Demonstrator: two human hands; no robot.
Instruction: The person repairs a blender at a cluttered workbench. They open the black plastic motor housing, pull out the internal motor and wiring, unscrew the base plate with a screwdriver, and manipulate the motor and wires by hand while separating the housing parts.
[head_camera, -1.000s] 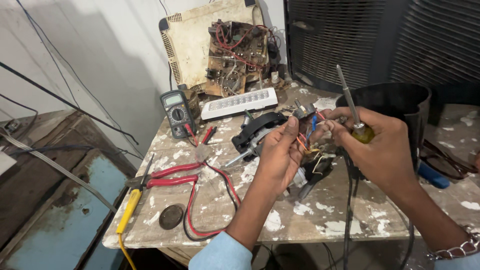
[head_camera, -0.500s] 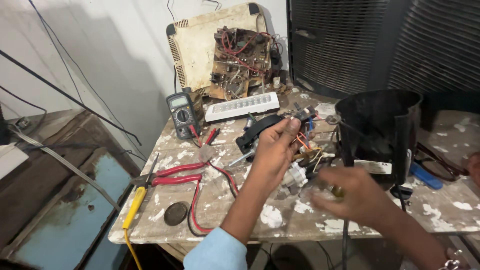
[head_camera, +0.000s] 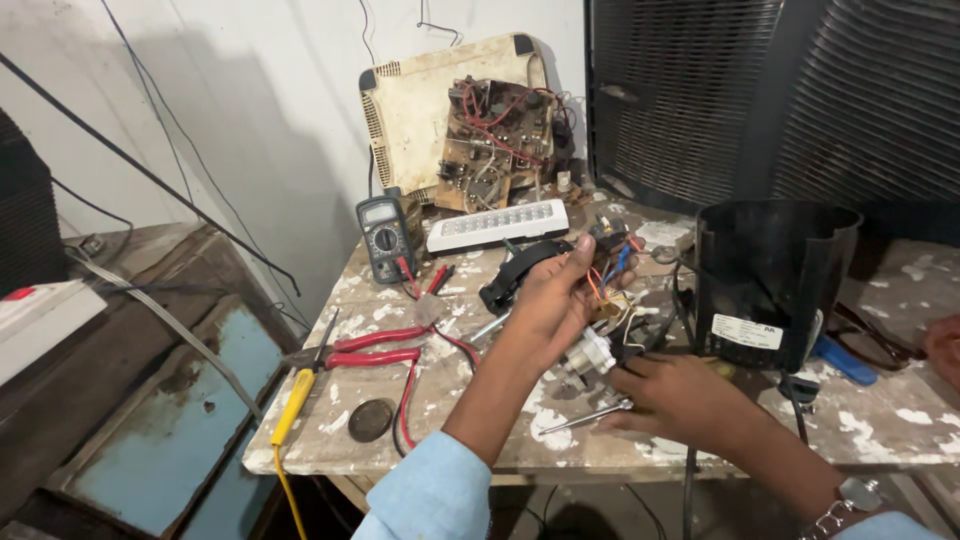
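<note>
The left hand (head_camera: 548, 300) was raised over the paint-flecked worktop (head_camera: 330, 440), its fingers closed around a small bundle of coloured wires (head_camera: 607, 272) just left of the black housing (head_camera: 775, 285). The right hand (head_camera: 680, 395) lay low in front of that housing, fingers curled on the worktop beside a white part (head_camera: 588, 355) and a thin metal rod (head_camera: 585, 418); whether it gripped anything could not be told. Red-handled pliers (head_camera: 375, 347) and a multimeter (head_camera: 384, 236) lay well left of the housing.
</note>
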